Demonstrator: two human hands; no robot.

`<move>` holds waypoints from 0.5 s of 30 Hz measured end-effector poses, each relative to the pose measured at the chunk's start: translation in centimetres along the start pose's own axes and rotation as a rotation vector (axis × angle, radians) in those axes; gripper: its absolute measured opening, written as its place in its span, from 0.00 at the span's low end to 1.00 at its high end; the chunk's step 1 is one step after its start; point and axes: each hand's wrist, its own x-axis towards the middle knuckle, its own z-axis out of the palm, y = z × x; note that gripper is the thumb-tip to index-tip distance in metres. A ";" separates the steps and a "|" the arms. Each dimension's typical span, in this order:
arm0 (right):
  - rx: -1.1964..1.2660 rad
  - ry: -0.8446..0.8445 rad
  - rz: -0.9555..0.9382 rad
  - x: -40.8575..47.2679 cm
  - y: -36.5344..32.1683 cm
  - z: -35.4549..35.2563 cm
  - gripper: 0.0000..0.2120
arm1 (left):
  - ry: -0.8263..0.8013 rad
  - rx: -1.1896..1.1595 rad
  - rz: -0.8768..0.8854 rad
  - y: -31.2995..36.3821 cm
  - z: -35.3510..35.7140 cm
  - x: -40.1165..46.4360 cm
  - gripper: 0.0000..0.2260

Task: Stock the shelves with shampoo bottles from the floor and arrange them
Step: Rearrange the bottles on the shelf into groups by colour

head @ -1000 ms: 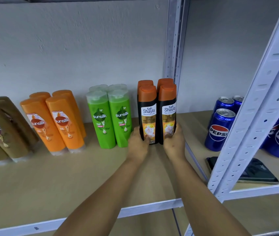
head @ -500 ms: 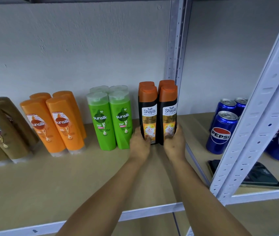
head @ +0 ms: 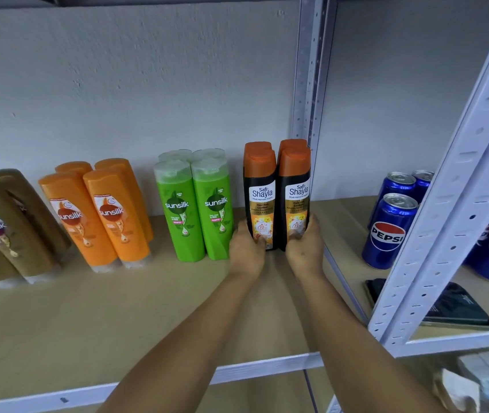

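Bottles nudged rightward, hands flanking, post alongside.

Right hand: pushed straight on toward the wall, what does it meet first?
The right hand already grips the right front black Shayla bottle. Pushed onward, that bottle likely presses the rear bottle close behind it, then the wall; the depth between them is unclear.

Your single head-worn camera looks forward and slightly down, close to the shelf board, facing the back wall; your forearms reach in from the lower edge.
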 end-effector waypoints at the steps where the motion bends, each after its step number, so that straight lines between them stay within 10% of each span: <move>1: 0.001 -0.002 0.000 0.0 0.0 0.0 0.20 | 0.001 0.002 0.000 0.1 0.0 0.0 0.17; 15: -0.014 -0.010 -0.019 -0.1 0.1 0.0 0.21 | -0.017 0.004 -0.029 0.5 -0.3 -0.2 0.15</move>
